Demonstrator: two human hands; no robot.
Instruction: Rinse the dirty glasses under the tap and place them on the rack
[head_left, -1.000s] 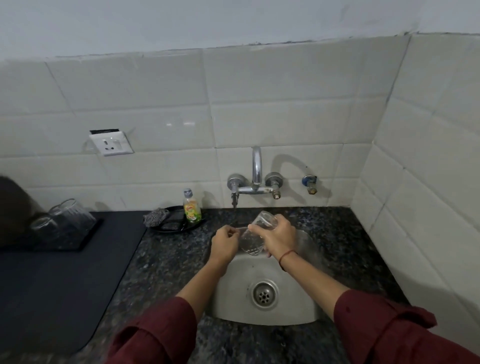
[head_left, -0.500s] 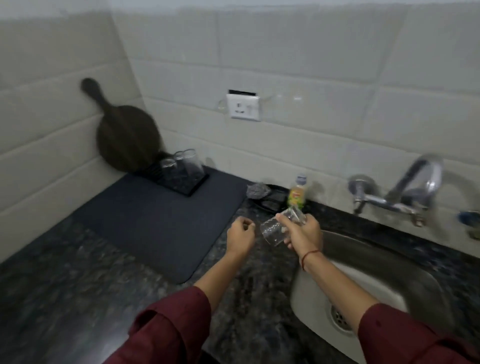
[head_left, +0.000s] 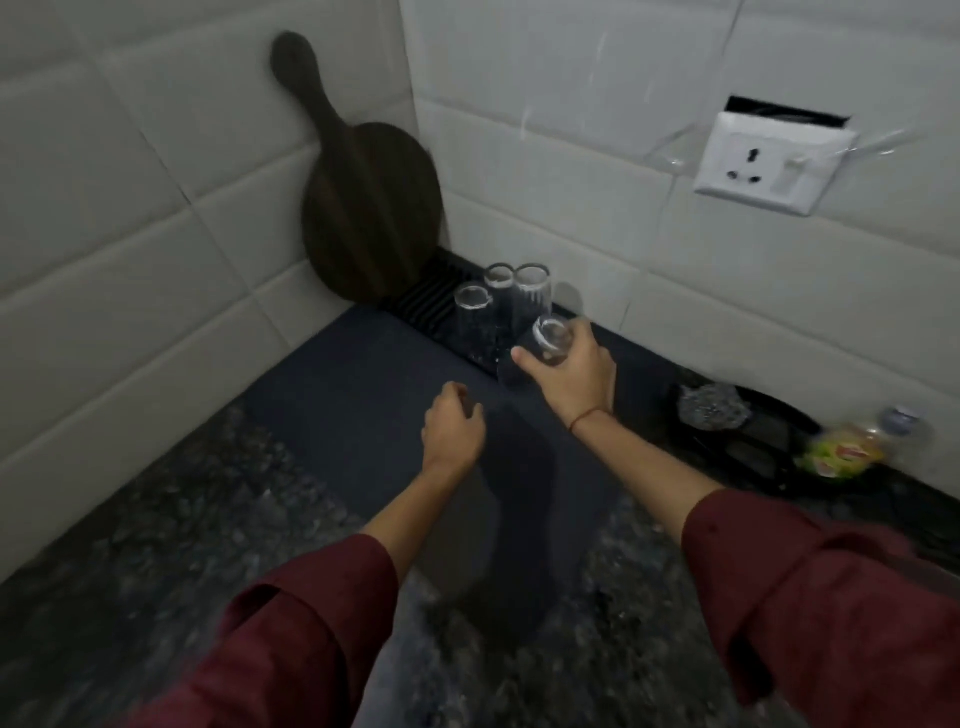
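My right hand (head_left: 569, 376) grips a clear glass (head_left: 550, 340), held upside down over the near right end of the black ribbed rack (head_left: 434, 299). Three clear glasses (head_left: 498, 306) stand upside down on the rack just behind it. I cannot tell whether the held glass touches the rack. My left hand (head_left: 452, 428) hovers over the dark mat (head_left: 395, 415) with its fingers curled shut and nothing in them. The tap and sink are out of view.
A dark round wooden board (head_left: 366, 208) leans in the tiled corner behind the rack. To the right lie a steel scrubber (head_left: 714, 408) in a black tray and a small green-labelled bottle (head_left: 852, 447). A white wall socket (head_left: 769, 169) sits above.
The view swung left from the sink to the corner rack. My right hand carried the glass from under the tap over to the rack, and my left hand followed, still closed.
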